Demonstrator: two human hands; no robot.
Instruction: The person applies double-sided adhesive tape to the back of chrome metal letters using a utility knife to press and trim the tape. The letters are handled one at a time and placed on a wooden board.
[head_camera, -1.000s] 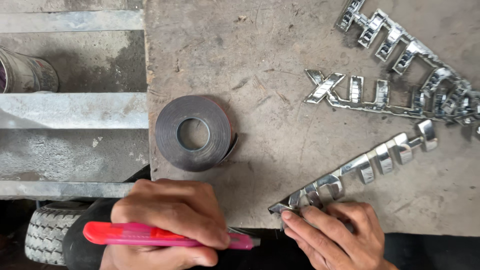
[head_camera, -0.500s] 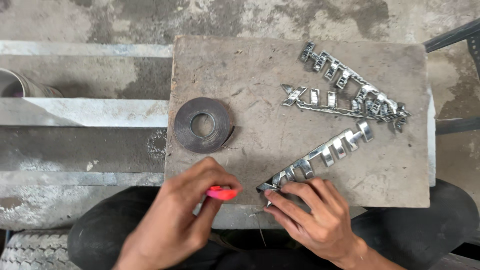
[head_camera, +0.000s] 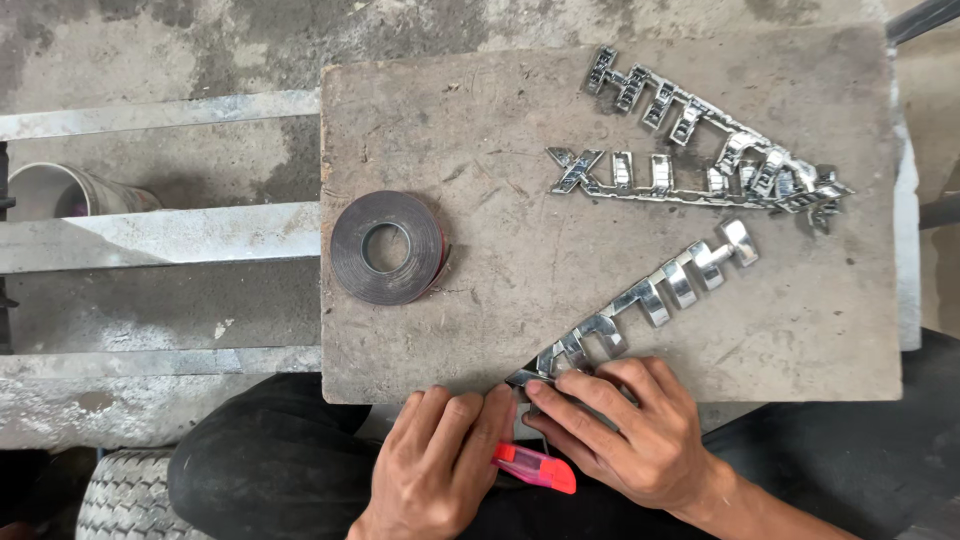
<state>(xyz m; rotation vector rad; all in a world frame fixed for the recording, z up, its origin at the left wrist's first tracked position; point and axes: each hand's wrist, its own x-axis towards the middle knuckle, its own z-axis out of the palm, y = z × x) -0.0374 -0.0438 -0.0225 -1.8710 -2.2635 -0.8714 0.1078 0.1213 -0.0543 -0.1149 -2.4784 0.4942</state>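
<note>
A chrome letter emblem strip (head_camera: 650, 295) lies diagonally on a worn wooden board (head_camera: 500, 130). My right hand (head_camera: 625, 430) pinches the strip's near end at the board's front edge. Close beside it my left hand (head_camera: 435, 460) grips a red utility knife (head_camera: 535, 467), its tip near the strip's end and its handle passing under my right hand. A roll of dark double-sided tape (head_camera: 388, 247) lies flat on the board's left part, apart from both hands.
Two more chrome emblem strips (head_camera: 700, 150) lie piled at the board's far right. Metal rails (head_camera: 150, 235) and a white cup (head_camera: 60, 190) sit to the left on concrete. A tyre (head_camera: 125, 500) shows at the bottom left, beside my dark trouser legs.
The view shifted, closer than half a second ago. My left hand turned and closed in beside my right hand, so the red knife now lies between them at the strip's end.
</note>
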